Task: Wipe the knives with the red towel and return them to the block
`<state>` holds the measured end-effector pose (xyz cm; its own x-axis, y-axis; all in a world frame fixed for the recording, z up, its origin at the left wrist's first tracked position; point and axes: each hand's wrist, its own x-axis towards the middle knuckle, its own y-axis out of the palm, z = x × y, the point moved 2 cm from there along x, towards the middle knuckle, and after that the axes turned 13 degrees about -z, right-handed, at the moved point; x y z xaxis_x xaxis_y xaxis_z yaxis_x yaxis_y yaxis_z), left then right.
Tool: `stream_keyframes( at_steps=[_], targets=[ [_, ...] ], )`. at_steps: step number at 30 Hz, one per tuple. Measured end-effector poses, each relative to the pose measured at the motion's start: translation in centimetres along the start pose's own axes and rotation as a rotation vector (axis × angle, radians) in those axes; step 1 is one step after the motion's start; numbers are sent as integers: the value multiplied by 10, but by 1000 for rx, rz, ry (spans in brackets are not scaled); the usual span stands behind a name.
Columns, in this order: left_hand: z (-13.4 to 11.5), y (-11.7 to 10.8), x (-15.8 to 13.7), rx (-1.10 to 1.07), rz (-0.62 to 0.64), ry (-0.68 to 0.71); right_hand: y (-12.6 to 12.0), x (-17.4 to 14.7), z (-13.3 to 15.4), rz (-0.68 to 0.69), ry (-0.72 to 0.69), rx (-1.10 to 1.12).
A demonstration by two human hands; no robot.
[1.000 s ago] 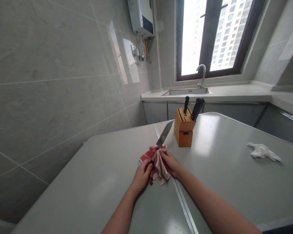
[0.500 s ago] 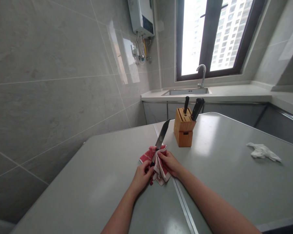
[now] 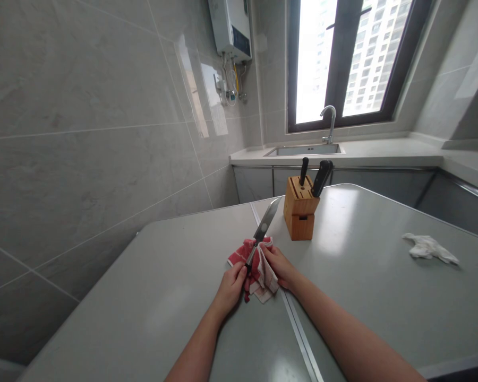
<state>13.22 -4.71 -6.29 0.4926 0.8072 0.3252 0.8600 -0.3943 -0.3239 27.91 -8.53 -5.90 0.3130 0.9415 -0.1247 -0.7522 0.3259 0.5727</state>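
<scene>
A kitchen knife (image 3: pixel 266 220) points up and away from me, its blade tilted toward the knife block. My left hand (image 3: pixel 231 286) is closed round the dark end of its handle. Beneath and beside the handle lies a red and white cloth (image 3: pixel 263 273), bunched up. My right hand (image 3: pixel 281 268) grips the cloth on its right side, the fingers partly hidden behind the folds. Just beyond the blade stands a wooden knife block (image 3: pixel 300 217), with black-handled knives (image 3: pixel 322 178) in its top.
The grey table (image 3: pixel 175 265) has a metal seam (image 3: pixel 298 329) running along it. A crumpled white cloth or tissue (image 3: pixel 430 248) lies at the right. Behind the table are a counter with a sink (image 3: pixel 306 150) and a faucet (image 3: pixel 332 122); a tiled wall rises at the left.
The knife has turned slightly, and more of its blade face and handle now shows. My right hand has drawn the cloth a little to the right, off the handle.
</scene>
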Motion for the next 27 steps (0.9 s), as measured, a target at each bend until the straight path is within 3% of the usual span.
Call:
stream_keyframes(
  at_steps=[9,17,27],
  targets=[
    [5,-1,2,-86,26,-40,0,-1,0,77,-24,-33],
    [0,-3,4,-135,12,13,3,-6,2,148,-175,-336],
    [4,-4,3,-114,8,6,2,-5,2,126,-153,-339]
  ],
)
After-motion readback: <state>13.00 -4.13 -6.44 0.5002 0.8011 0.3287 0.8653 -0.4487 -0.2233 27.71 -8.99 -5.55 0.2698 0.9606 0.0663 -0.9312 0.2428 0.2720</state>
